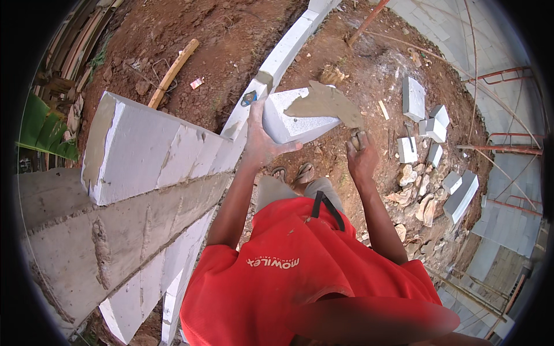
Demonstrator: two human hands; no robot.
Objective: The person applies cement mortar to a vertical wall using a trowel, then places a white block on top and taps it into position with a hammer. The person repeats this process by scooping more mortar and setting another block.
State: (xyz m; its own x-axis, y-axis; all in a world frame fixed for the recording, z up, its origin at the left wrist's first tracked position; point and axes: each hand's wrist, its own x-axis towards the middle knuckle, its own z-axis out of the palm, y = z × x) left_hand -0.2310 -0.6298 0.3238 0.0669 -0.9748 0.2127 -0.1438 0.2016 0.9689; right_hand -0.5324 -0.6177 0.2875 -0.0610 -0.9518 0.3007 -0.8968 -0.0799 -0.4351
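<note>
My left hand (262, 141) grips a white lightweight concrete block (278, 104) at its near left edge, thumb stretched along the side towards me. The block is held beside the low white block wall (283, 52); whether it rests on anything is hidden. In my right hand (363, 157), closed round its handle, is a trowel (326, 105). Its blade looks coated in grey mortar and lies over the block's upper face, so the metal hardly shows. A small blue and black tape measure (249, 98) sits on the wall just beyond my left hand.
A taller wall of white blocks (167, 153) with a grey concrete band (127, 230) stands at left. Loose white blocks (413, 99) and torn bags (427, 202) lie on the dirt at right, near red scaffold bars (508, 149). A timber piece (173, 72) lies beyond the wall.
</note>
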